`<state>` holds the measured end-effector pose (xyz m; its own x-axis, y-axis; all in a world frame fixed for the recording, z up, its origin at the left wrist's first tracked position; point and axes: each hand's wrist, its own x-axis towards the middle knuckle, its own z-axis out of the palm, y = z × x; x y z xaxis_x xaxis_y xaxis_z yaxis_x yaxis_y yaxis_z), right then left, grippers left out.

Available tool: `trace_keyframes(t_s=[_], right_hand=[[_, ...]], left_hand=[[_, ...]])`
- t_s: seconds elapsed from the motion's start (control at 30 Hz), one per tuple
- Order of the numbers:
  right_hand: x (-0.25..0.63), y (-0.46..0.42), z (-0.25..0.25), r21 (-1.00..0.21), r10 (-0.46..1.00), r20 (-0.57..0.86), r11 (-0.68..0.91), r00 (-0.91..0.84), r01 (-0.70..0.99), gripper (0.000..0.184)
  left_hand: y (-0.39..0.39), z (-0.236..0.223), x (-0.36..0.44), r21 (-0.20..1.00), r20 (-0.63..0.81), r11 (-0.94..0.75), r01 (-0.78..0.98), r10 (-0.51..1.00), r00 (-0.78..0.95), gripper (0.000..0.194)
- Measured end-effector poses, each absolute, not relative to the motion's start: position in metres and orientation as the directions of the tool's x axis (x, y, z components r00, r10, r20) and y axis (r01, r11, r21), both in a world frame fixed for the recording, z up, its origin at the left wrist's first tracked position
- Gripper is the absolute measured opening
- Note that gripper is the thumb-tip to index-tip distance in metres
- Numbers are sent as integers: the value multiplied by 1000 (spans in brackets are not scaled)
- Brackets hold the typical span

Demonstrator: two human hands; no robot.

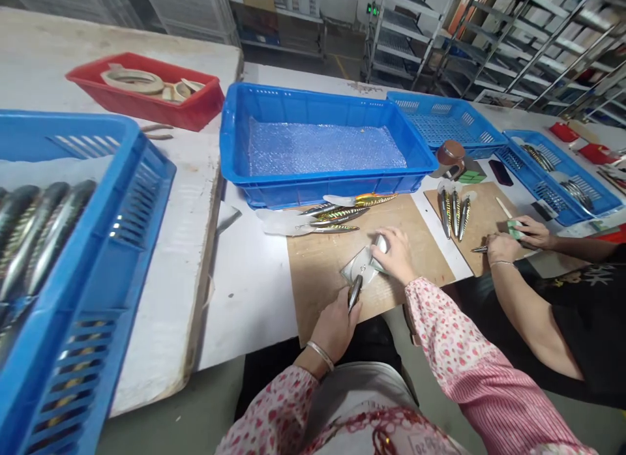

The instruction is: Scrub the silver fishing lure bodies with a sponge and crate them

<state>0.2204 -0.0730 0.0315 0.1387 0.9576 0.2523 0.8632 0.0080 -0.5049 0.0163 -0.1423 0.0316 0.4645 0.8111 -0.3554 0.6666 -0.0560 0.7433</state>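
My left hand [337, 321] is closed around the body of a dark fishing lure [355, 293]. The clear lip [362, 267] of this lure points away from me and rests on a small flat square on the brown board [313, 305]. My right hand [395, 254] has its fingers bent over a small whitish piece [381, 244] beside the lip; its kind is unclear. Just beyond my hands, several finished-looking lures [337, 215] with gold and dark bodies and clear lips lie in a pile at the board's far edge.
A blue bin [327, 182] lined with bubble wrap stands behind the pile. At left are a blue crate [141, 181] of large lures and a red tray [147, 103] with tape rolls. To the right, a co-worker's hands [503, 246] work at another board [489, 197] holding several lures.
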Motion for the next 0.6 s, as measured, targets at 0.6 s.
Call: trace_keyframes(t_s=[0.6], right_hand=[[193, -90, 42, -412, 993, 88, -30, 72, 911, 39]], left_hand=[[-134, 26, 18, 746, -392, -27, 665, 790, 471, 29]])
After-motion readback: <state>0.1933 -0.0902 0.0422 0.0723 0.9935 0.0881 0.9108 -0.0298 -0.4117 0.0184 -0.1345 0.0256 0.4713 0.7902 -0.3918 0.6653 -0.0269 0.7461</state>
